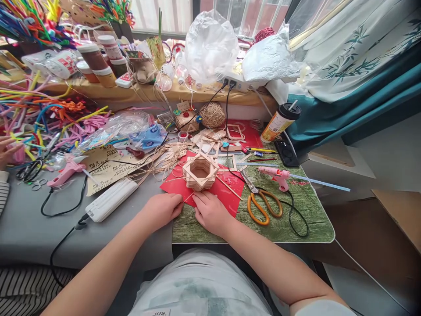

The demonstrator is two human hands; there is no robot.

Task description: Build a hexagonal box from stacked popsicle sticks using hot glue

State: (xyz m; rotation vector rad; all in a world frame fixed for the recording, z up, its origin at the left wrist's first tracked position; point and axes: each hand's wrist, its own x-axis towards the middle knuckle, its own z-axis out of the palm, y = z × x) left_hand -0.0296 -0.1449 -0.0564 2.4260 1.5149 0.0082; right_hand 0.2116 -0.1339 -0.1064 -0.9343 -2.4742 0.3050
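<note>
A star-shaped holder of stacked craft sticks (200, 173) stands upright on a red sheet (230, 193). Just in front of its base, my left hand (168, 208) is closed with the fingertips pinched together. A thin strand of twine (188, 198) runs from that pinch toward the other hand. My right hand (210, 211), fingers bent and closed on the strand's other end, rests close against the front of the holder. The fingertips partly hide the strand. More twine (158, 169) lies loose to the left, near a heap of craft sticks.
Orange-handled scissors (263, 206) and a pink glue gun (279, 175) lie to the right. A lidded drink cup (281, 120) stands behind them. At left are a white power strip (112, 199), another glue gun (67, 171) and another person's hand (9, 149). A twine ball (212, 115) sits behind.
</note>
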